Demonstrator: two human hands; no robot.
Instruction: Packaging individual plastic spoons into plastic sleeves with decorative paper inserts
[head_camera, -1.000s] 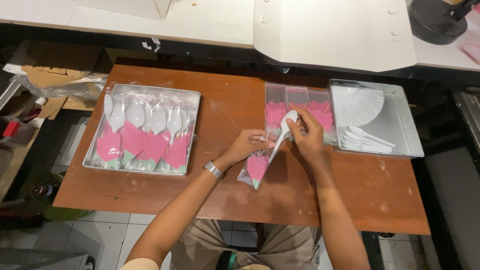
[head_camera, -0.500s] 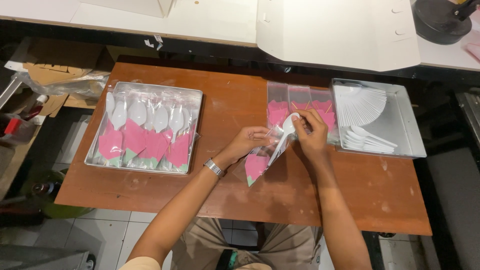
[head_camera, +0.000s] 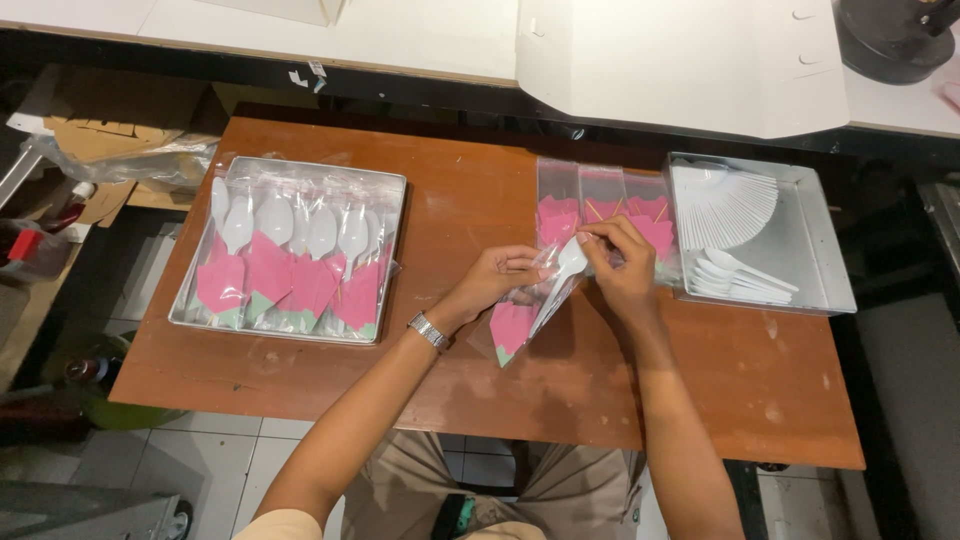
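Right hand (head_camera: 622, 262): fingers pinched on a white plastic spoon (head_camera: 562, 272), bowl up, set into the clear bag (head_camera: 522, 315). Left hand (head_camera: 500, 277): fingers closed on the bag's mouth, steadying it mid-table. Pink napkin (head_camera: 511, 326) sits inside. Filled packs in left tray (head_camera: 385, 262); loose spoons in right tray (head_camera: 810, 240).

A white plastic spoon (head_camera: 568, 258) sits bowl-up inside a clear sleeve (head_camera: 522, 318). The sleeve tilts toward seven o'clock. A pink napkin (head_camera: 511, 326) fills its lower end.
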